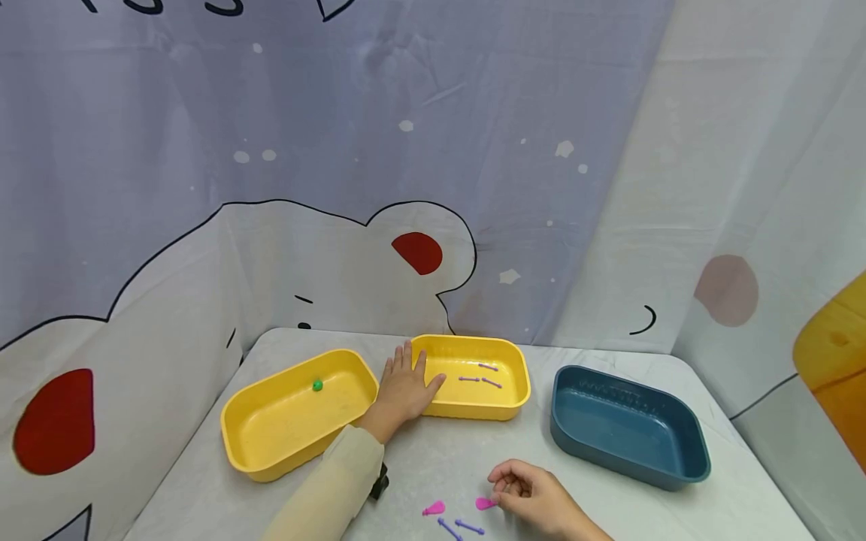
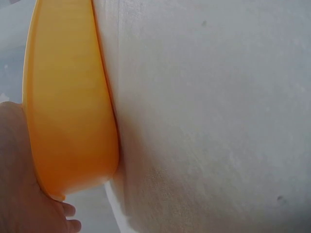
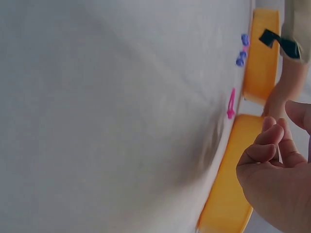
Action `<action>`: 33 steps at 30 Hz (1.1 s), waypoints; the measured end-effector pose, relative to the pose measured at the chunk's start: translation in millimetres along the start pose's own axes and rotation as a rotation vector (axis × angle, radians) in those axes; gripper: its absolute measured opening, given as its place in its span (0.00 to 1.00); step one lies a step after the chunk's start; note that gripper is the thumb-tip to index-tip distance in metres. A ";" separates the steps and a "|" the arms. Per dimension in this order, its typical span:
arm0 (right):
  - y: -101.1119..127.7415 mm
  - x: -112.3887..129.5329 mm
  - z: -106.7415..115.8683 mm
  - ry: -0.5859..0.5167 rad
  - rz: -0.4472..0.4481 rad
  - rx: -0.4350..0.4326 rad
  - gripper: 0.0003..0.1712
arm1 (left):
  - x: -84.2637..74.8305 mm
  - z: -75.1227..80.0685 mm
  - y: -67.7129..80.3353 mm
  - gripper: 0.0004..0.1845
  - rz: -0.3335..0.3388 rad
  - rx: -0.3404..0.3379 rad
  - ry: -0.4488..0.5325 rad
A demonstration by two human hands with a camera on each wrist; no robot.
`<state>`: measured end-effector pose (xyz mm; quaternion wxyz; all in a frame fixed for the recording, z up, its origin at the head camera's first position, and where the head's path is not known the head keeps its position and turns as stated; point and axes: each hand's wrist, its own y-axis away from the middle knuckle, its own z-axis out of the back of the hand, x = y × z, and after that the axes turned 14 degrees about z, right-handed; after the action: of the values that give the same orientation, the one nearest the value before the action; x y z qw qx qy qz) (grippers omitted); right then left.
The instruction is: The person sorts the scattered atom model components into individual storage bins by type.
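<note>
My left hand rests with straight fingers over the left end of a yellow tray. Several small purple rods with knobbed ends lie inside that tray. In the left wrist view the hand lies along the rim of the orange-looking tray wall. Low on the right, my right hand hovers by a pink teardrop-shaped piece. Its fingers are loosely curled, with the thumb apart and nothing seen between them in the right wrist view. Another pink piece and purple rods lie nearby on the table.
A second yellow tray stands at the left with a small green ball in it. To the right is a dark blue tray. A printed curtain hangs behind the white table.
</note>
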<state>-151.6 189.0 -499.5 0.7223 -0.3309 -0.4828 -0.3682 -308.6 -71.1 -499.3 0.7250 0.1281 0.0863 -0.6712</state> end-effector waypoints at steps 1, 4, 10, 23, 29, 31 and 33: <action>0.8 -0.1 -1.8 -0.008 -0.012 0.013 0.13 | 0.2 0.1 0.0 0.44 -0.001 0.000 0.000; 3.5 -1.0 -7.2 -0.033 -0.041 0.049 0.12 | 0.4 0.6 0.1 0.45 -0.002 0.004 -0.003; 6.8 -4.1 -15.9 -0.041 -0.067 0.104 0.11 | -0.2 2.3 0.3 0.45 -0.001 0.017 0.004; 10.5 -7.9 -25.2 0.055 -0.126 0.136 0.07 | -0.4 2.9 1.6 0.45 0.007 0.014 0.002; 7.7 -9.2 -25.7 0.098 -0.121 0.150 0.07 | -0.2 2.2 1.9 0.44 0.006 0.014 0.003; 6.3 -8.7 -26.3 0.114 -0.124 0.155 0.06 | 0.1 2.1 1.9 0.44 0.005 0.010 0.001; 5.1 -8.4 -26.9 0.134 -0.120 0.161 0.05 | -0.4 2.9 2.2 0.44 0.005 0.008 -0.005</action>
<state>-137.2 171.0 -516.5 0.7539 -0.2172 -0.4805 -0.3920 -306.6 -71.4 -496.3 0.7265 0.1294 0.0816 -0.6700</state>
